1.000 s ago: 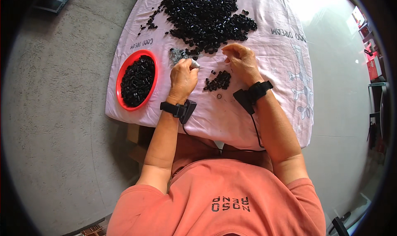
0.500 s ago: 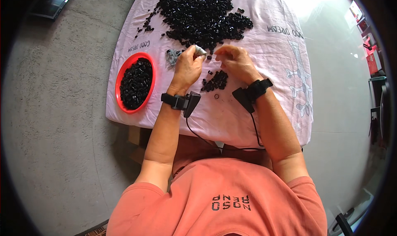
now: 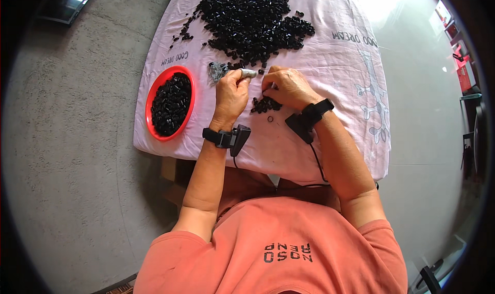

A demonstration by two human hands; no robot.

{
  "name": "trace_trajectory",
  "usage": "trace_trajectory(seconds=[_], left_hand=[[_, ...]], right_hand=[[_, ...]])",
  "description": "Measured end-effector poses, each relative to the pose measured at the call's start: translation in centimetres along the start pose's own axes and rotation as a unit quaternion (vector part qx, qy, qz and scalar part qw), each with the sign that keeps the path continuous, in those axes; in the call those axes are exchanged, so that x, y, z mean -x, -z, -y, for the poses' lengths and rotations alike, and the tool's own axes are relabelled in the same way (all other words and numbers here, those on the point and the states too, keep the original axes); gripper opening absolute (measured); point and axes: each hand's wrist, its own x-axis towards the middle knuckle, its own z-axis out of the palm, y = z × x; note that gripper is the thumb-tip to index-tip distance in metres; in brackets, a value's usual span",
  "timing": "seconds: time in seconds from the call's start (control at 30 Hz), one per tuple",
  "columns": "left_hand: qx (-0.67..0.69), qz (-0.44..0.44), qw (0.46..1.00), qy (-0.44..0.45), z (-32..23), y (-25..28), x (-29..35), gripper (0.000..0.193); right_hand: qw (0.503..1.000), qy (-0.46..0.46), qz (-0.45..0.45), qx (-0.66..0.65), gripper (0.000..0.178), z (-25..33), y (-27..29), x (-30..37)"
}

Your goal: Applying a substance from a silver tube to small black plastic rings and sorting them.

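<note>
Short glossy black pieces (image 3: 265,106) are lying in a little pile on the pink cloth (image 3: 309,160), right by the right hand (image 3: 291,87). That hand is sitting half-closed, thumb and fingers bent over the pile's far edge; can't tell if it's grasping a piece. Left hand (image 3: 232,95) is sitting mostly curled, a greyish-white item (image 3: 248,73) showing at its fingertips; can't tell if it's being held or worn. Crumpled translucent clump (image 3: 216,71) is lying just beside it. Big black heap (image 3: 252,23) is lying beyond both hands; more pieces are filling the red bowl (image 3: 165,138) at left.
</note>
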Motion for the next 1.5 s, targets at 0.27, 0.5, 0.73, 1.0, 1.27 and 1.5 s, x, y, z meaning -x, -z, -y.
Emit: trace_trajectory(seconds=[0.27, 0.5, 0.73, 1.0, 1.27, 1.5], left_hand=[[0.026, -0.03, 0.998, 0.039, -0.5, -0.1, 0.1, 0.011], [0.114, -0.052, 0.991, 0.053, 0.7, -0.4, 0.3, 0.011], [0.245, -0.054, 0.964, 0.091, -1.7, -0.7, 0.4, 0.012], [0.19, -0.086, 0.977, 0.051, -2.4, -0.9, 0.0, 0.013], [0.097, -0.089, 0.991, 0.031, -3.5, -0.9, -0.3, 0.013], [0.074, -0.089, 0.993, 0.017, -3.5, -0.7, -0.3, 0.014]], right_hand=[[1.0, -0.006, -0.021, -0.006, 0.013, 0.6, -0.8, 0.1], [0.971, -0.046, -0.089, -0.216, 0.016, -0.2, -1.0, -0.3], [0.842, -0.183, -0.027, -0.506, 0.017, 0.1, 0.3, -0.5], [0.811, -0.179, -0.002, -0.557, 0.02, 0.4, 0.3, -0.6], [0.818, -0.166, 0.009, -0.551, 0.019, 0.2, 0.2, -0.6], [0.817, -0.158, 0.01, -0.554, 0.018, 0.2, 0.0, -0.6]])
